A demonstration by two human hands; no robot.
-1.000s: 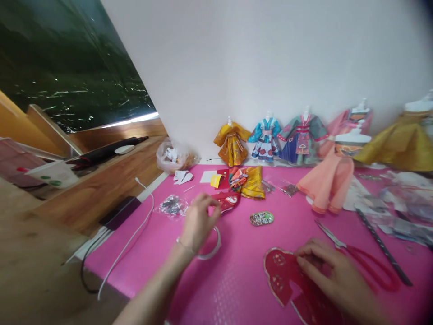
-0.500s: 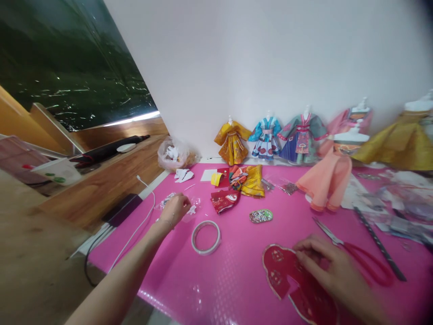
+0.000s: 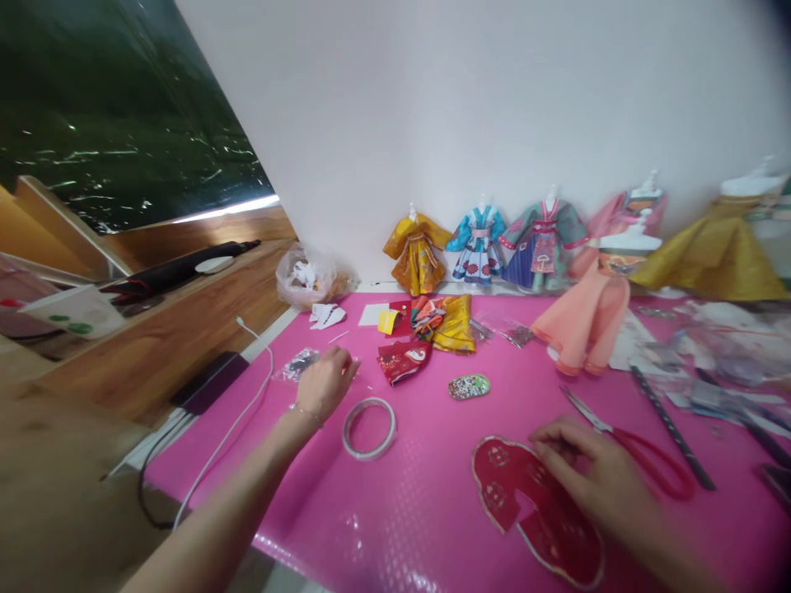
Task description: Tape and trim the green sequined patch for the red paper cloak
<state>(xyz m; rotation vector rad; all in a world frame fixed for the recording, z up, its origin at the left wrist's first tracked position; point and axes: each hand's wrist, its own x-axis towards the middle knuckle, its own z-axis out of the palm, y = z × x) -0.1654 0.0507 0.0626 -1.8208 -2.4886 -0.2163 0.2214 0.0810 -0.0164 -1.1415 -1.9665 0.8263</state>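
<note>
The right hand [image 3: 581, 461] pinches the top edge of a flat red cloth piece [image 3: 559, 527] with its thumb and finger. The cloth has wavy sides and a shiny trim, and it lies near the front edge of the pink desk [image 3: 432, 511]. Red-handled scissors [image 3: 609, 428] lie just beside this hand, with a black spotted stick [image 3: 673, 427] past them, toward the right edge.

The left hand [image 3: 327, 383] is over the left side of the desk, fingers curled in. I cannot tell if it holds anything. A clear plastic packet [image 3: 300, 362] is next to it, nearer the left edge. A roll of tape [image 3: 369, 454] lies flat near this hand, and a folded red cloth [image 3: 403, 361] is close by too. Little doll dresses [image 3: 479, 247] stand along the back edge.
</note>
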